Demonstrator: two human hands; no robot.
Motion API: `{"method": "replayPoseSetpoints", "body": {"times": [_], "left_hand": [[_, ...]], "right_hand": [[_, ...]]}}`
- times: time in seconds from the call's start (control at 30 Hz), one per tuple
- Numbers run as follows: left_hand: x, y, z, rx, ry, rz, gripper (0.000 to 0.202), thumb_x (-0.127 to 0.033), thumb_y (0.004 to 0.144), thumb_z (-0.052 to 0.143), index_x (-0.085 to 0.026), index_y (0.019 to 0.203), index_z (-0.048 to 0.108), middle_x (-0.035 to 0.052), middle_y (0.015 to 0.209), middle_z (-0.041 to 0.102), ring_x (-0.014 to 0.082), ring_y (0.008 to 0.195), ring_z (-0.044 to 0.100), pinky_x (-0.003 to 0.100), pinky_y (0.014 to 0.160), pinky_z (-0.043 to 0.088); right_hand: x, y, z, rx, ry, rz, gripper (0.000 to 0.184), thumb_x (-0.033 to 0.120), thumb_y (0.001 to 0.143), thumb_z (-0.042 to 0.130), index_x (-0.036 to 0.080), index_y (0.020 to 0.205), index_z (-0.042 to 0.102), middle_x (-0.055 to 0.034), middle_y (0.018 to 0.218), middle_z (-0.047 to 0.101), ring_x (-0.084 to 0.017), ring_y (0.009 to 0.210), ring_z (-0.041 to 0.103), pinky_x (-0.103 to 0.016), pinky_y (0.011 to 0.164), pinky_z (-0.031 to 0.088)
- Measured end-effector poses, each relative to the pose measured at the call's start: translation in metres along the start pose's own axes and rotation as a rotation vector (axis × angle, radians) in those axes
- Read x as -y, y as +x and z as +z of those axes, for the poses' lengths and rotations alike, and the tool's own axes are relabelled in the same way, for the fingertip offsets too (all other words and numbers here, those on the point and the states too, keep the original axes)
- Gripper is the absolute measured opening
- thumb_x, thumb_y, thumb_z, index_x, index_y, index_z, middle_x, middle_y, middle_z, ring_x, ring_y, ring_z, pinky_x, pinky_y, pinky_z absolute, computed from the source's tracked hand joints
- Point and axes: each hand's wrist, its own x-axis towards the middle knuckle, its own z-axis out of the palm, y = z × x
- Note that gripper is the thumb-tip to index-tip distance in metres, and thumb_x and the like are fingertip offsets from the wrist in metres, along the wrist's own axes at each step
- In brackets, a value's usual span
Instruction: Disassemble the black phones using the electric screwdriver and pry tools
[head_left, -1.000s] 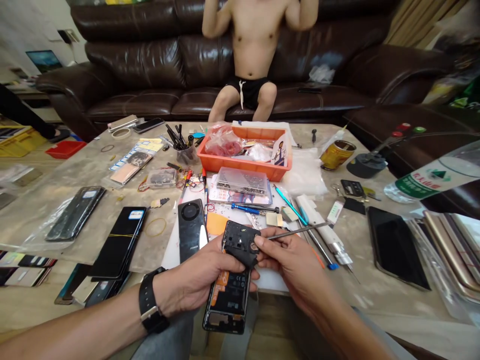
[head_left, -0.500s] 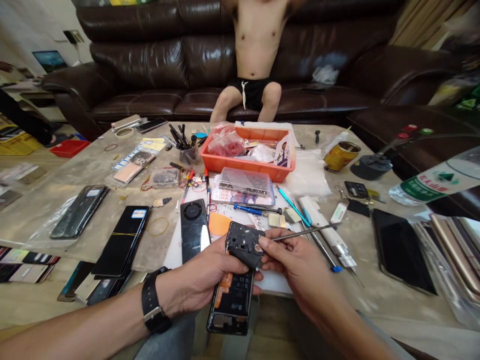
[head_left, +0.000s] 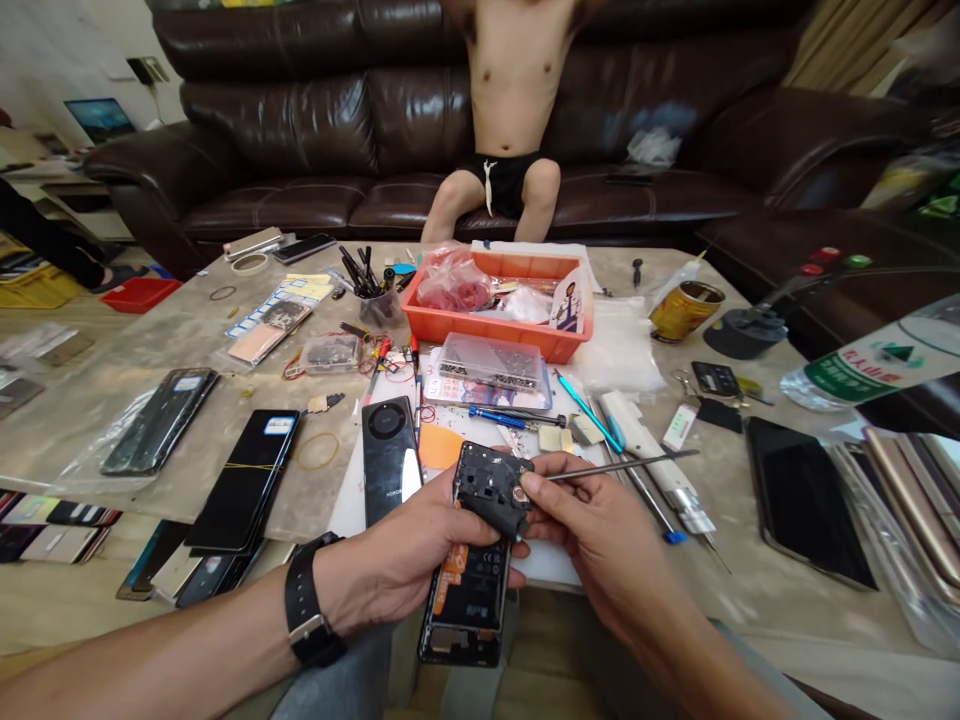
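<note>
My left hand (head_left: 397, 560) grips an opened black phone (head_left: 469, 600) with its back off, an orange strip showing inside. A black inner cover plate (head_left: 491, 488) stands lifted at the phone's top end. My right hand (head_left: 585, 525) pinches that plate at a small round part and also holds a thin metal tool (head_left: 622, 464) that points to the right. A black watch sits on my left wrist (head_left: 307, 610). Both hands hover over the near edge of the table.
The table holds an orange tray (head_left: 495, 335), a clear parts box (head_left: 491, 365), a black back cover (head_left: 388, 460), several phones (head_left: 244, 480), screwdrivers (head_left: 510, 413), a tin (head_left: 686, 310) and a dark screen (head_left: 810, 500). A person sits on the brown sofa (head_left: 300, 120) opposite.
The view has drifted slightly; my hands with the phone and plate sit a little further right and higher. The grip on both is the same.
</note>
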Motion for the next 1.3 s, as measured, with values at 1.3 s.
{"method": "replayPoseSetpoints", "body": {"times": [1.3], "left_hand": [[-0.005, -0.005, -0.015, 0.000, -0.026, -0.006, 0.025, -0.021, 0.084, 0.071, -0.019, 0.109, 0.072, 0.0150, 0.103, 0.077, 0.0286, 0.094, 0.074, 0.041, 0.084, 0.058]], "right_hand": [[0.014, 0.016, -0.018, -0.284, -0.163, -0.274, 0.048, 0.046, 0.056, 0.090, 0.017, 0.088, 0.069, 0.0008, 0.067, 0.070, -0.011, 0.053, 0.063, -0.022, 0.055, 0.057]]}}
